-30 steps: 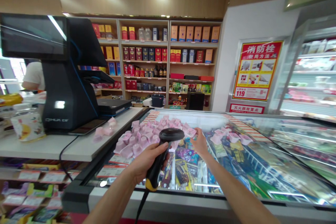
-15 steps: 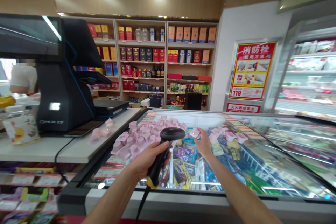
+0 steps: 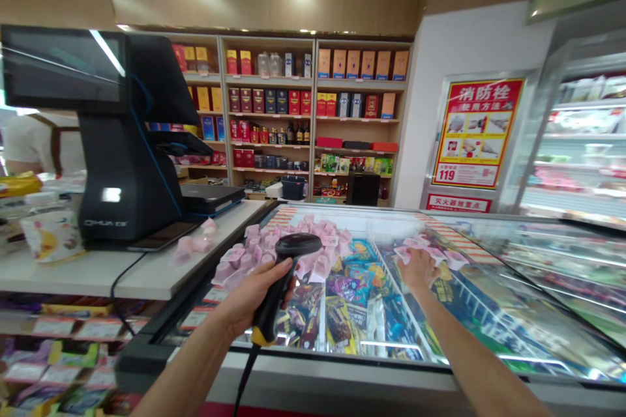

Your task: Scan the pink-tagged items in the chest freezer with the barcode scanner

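Observation:
My left hand (image 3: 259, 290) is wrapped around the handle of a black barcode scanner (image 3: 297, 244) with a yellow base and a trailing cable. The scanner's head hangs over a large heap of small pink lidded cups (image 3: 320, 267) on the glass top of a chest freezer (image 3: 386, 365). My right hand (image 3: 419, 268) reaches down at a smaller group of the same pink cups (image 3: 456, 259) on the right of the glass. Its fingers are curled, and whatever lies between them is hidden. Colourful ice cream packs (image 3: 340, 322) show through the glass.
At left, a white counter (image 3: 147, 283) carries a black checkout machine (image 3: 130, 189) and a few loose pink cups (image 3: 195, 242). Another person (image 3: 39, 143) is partly hidden behind the machine. Shelves of boxes and bottles (image 3: 274, 101) stand behind the freezer.
My right hand has moved right from the middle of the glass, where it held a pink cup, to the smaller group. The scanner in my left hand has shifted slightly left.

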Motion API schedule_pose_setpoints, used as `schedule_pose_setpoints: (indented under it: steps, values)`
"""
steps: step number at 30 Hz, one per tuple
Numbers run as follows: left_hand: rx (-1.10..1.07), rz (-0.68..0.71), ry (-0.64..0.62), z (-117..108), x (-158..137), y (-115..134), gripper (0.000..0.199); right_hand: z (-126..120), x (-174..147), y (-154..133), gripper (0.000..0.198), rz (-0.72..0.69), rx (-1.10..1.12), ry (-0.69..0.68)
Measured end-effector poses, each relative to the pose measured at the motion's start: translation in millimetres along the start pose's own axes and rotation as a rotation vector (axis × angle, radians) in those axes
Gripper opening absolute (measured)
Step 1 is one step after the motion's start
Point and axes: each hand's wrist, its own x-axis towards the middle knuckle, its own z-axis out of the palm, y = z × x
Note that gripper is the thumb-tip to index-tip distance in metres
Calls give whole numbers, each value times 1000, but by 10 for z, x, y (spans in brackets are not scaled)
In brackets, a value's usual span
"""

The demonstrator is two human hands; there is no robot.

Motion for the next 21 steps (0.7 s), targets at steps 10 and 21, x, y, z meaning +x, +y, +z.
schedule_pose_setpoints:
  steps: [10, 21]
  values:
    - [-3, 9, -3, -139, -23, -54, 23, 245, -250, -954, 34, -481, 442, -195]
    - [-15, -14, 24, -154, -85, -88, 23, 503, -241, -1096, 21, -320, 399, -370]
